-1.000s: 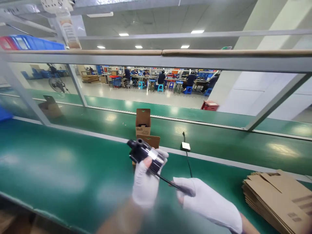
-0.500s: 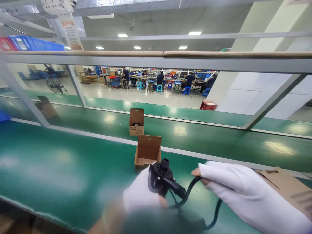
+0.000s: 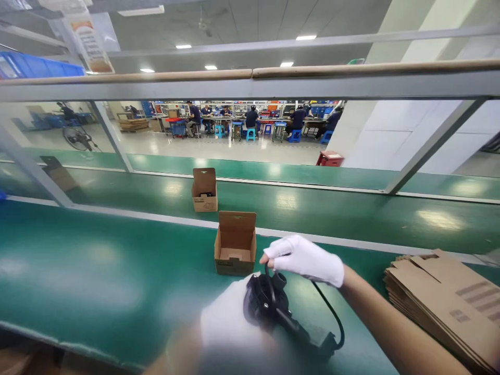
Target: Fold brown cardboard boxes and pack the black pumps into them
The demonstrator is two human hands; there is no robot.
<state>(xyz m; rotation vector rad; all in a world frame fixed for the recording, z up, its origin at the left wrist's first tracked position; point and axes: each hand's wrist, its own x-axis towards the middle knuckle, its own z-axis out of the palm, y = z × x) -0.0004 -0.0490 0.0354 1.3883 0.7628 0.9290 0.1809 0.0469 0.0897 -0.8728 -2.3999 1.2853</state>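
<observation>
My left hand (image 3: 230, 315), in a white glove with bare fingertips, is wrapped round a black pump (image 3: 267, 302) with a short round outlet on top. My right hand (image 3: 307, 260), gloved alike, pinches the pump's black cable (image 3: 328, 302) just above the pump. From there the cable loops down on the right to a dark connector at its end, blurred near the bottom. Just beyond my hands an open cardboard box (image 3: 235, 265) stands on the green surface, its lid flap raised. The lower part of my left hand is blurred.
Farther back, a second open carton (image 3: 205, 200) with something dark inside sits on the green belt behind a white rail. Flattened cardboard boxes (image 3: 449, 307) are stacked at right. Metal frame posts cross the view. Several people sit at distant workbenches.
My right hand has moved left with the cable, from right of the pump to just above it. The cable now passes over the pump's top. The view has shifted slightly.
</observation>
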